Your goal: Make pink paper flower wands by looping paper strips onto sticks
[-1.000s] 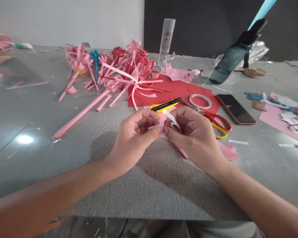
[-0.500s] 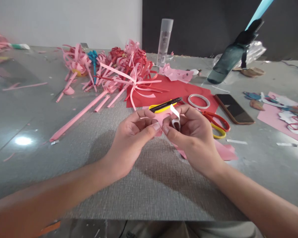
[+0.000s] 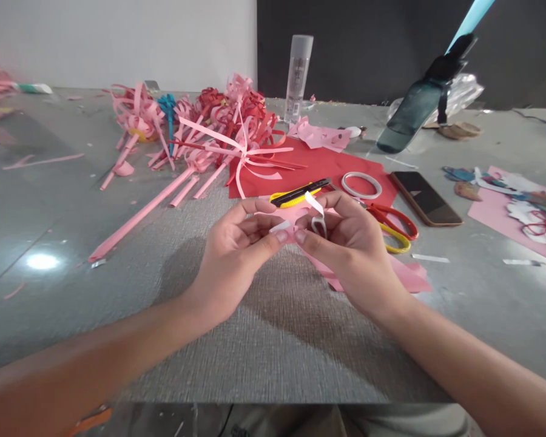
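Over the middle of the table, my left hand (image 3: 230, 261) pinches a short piece of white strip (image 3: 280, 226) between thumb and fingers. My right hand (image 3: 357, 255) is closed just beside it, thumb tip close to the left thumb. A curled white strip, probably tape or its backing (image 3: 315, 203), sticks up from the right fingers and loops between them. Pink paper (image 3: 295, 212) shows behind the fingertips; whether they touch it I cannot tell. Just beyond lies a yellow and black box cutter (image 3: 300, 193). Scissors with red and yellow handles (image 3: 394, 220) lie beside my right hand.
Behind lies red paper (image 3: 327, 161) with a white tape roll (image 3: 361, 185). A phone (image 3: 426, 198) is to the right. Curled pink and red paper flowers (image 3: 236, 115) pile up at back left. A clear spray bottle (image 3: 298, 79) and a dark bottle (image 3: 412, 115) stand farther back.
A short white piece now shows at my left thumb. The curled strip in my right hand has shifted slightly left and tilts more. Both hands stay close together.
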### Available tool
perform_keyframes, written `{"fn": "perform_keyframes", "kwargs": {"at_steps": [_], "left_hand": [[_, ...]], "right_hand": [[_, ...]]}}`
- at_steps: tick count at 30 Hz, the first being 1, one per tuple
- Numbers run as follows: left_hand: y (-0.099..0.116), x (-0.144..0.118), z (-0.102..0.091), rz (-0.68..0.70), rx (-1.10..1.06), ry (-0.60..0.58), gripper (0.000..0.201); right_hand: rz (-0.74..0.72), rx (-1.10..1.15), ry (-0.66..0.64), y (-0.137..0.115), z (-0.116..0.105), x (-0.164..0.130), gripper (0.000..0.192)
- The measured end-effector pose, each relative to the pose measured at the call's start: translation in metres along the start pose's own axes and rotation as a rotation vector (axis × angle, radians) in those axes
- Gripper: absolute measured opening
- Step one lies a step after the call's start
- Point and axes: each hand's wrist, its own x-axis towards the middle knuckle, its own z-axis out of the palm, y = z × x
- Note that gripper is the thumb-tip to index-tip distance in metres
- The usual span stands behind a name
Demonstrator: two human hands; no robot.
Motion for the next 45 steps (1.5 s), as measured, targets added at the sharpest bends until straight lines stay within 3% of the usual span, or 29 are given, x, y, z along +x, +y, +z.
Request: {"fn": "perform_keyframes", "kwargs": {"at_steps": [20,28,34,39,45], "left_hand": [[0.003,0.001,0.004,0.017,-0.019,0.025,0.026],[0.002,0.003,-0.001,0.036,0.006,0.082,0.022],[0.002,0.004,-0.001,0.063,0.025,0.062,0.014],[0.003,0.005,-0.002,0.066,0.031,0.141,0.022],[0.001,0.006,-0.004,0.089,0.046,0.150,0.020]], "right_hand": [[-0.049,-0.041,0.105,0.008,0.004,0.001,0.033],[-0.067,-0.092,0.165,0.004,-0.002,0.003,0.024],[-0.024,-0.186,0.059,-0.004,0.001,-0.003,0.011],[0.008,-0.228,0.018,-0.003,0.002,-0.006,0.016],[0.011,-0.307,0.032,0.001,0.002,-0.006,0.022]]}}
